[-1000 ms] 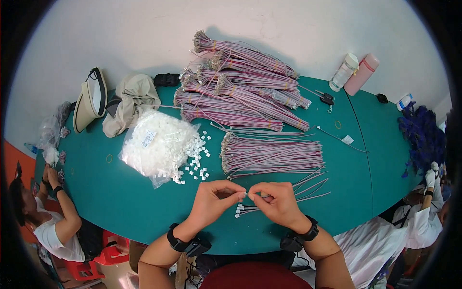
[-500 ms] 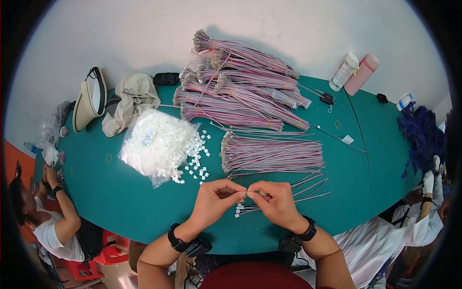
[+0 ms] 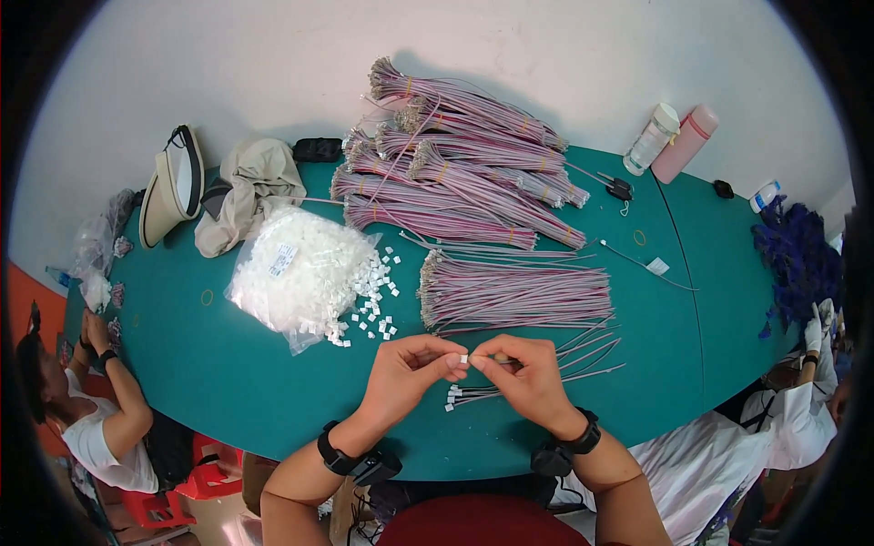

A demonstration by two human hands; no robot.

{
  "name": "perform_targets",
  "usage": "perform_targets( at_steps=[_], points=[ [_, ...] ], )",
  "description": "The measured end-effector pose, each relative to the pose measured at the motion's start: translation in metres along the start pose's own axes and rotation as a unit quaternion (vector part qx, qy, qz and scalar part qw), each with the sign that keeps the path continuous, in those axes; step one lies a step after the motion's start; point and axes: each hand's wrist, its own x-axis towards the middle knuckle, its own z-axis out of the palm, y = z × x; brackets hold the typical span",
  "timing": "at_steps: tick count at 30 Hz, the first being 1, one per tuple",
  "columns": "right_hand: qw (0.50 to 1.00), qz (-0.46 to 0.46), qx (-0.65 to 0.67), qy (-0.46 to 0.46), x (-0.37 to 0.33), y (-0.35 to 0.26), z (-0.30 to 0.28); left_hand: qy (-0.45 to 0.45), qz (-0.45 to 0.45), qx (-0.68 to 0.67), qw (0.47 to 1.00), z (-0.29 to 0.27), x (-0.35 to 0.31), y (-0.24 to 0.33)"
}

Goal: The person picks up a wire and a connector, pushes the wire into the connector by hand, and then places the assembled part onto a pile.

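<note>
My left hand [image 3: 401, 378] pinches a small white plastic connector [image 3: 464, 358] between thumb and forefinger. Right against it, the fingertips of my right hand [image 3: 526, 378] are closed on a thin cable, mostly hidden by the fingers. Just under my hands lie several grey cables with white connectors [image 3: 452, 397] on their left ends. Beyond them is a flat row of grey and pinkish cables [image 3: 519, 291], their ends lined up on the left. Loose white connectors [image 3: 369, 305] are scattered beside an open clear bag [image 3: 296, 268] full of them.
Banded cable bundles [image 3: 455, 168] are piled at the back of the green table [image 3: 637, 346]. A visor [image 3: 171, 187] and beige cloth [image 3: 259, 177] lie at left; a clear bottle [image 3: 651, 139], pink bottle [image 3: 685, 144] and keys [image 3: 619, 187] at right. People sit at both sides.
The white connector now shows between my fingertips, where it was hardly visible before. My hands stay together in nearly the same place. The person at the right has shifted a gloved hand slightly.
</note>
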Motion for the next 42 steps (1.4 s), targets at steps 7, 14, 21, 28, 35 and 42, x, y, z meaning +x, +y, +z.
perform_targets(
  at_steps=[7,14,21,28,35,42],
  points=[
    [0.999,0.022,0.023,-0.011,-0.001,-0.002,0.0,-0.002,0.009,0.007,1.0,-0.003,-0.002,-0.002],
    [0.999,-0.033,0.005,0.008,0.0,0.0,0.004,-0.001,0.001,0.016,1.0,-0.001,-0.002,-0.004],
    [0.999,-0.023,0.023,0.011,0.0,0.0,0.002,0.001,0.002,0.017,1.0,0.002,-0.003,-0.002],
    [0.997,0.031,0.063,-0.016,0.002,-0.001,-0.002,-0.006,0.014,-0.014,1.0,-0.001,-0.002,-0.002],
    [0.999,-0.001,0.043,-0.028,0.003,0.003,-0.001,0.013,0.021,0.034,0.999,0.005,-0.005,0.002],
    [0.997,-0.068,-0.021,-0.033,0.004,0.0,-0.006,-0.003,0.008,0.049,0.999,-0.001,-0.003,-0.002]
  ],
)
